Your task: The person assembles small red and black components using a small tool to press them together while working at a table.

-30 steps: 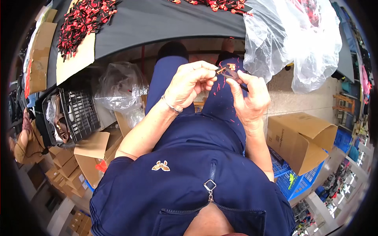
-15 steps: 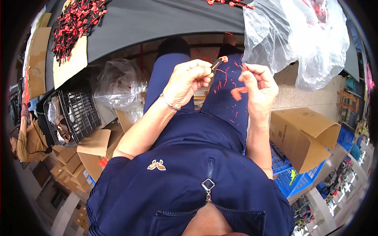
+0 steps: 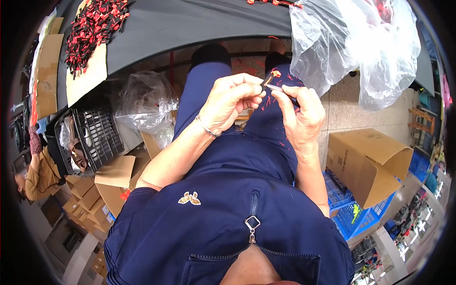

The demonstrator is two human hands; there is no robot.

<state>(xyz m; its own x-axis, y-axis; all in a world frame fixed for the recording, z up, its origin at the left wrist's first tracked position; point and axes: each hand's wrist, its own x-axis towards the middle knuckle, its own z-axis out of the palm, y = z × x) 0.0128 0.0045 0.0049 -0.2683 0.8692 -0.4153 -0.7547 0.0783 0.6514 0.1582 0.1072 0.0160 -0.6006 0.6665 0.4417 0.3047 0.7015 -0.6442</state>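
Pinched between the thumb and fingers of my left hand (image 3: 233, 99) is a small black piece with a red end (image 3: 276, 74). My right hand (image 3: 304, 114) grips a slim pointed metal tool (image 3: 274, 87) with a dark back end; whether it is tweezers or a blade I cannot tell. Its tip meets the black piece just below the red end. Both hands are above my lap, where thin red scraps (image 3: 268, 102) lie scattered on the dark blue trousers (image 3: 259, 124).
On the dark-covered table (image 3: 190, 23) a heap of black and red pieces (image 3: 92, 40) lies at the left, partly over a cardboard sheet (image 3: 90, 85). Clear plastic bags (image 3: 327, 47) hang at the right edge. A cardboard box (image 3: 361, 161) sits on a blue crate (image 3: 351, 221).
My right hand has moved left and the tool's tip has come against the black piece. A blurred red bit below my right hand is gone from there. The left hand has shifted slightly right.
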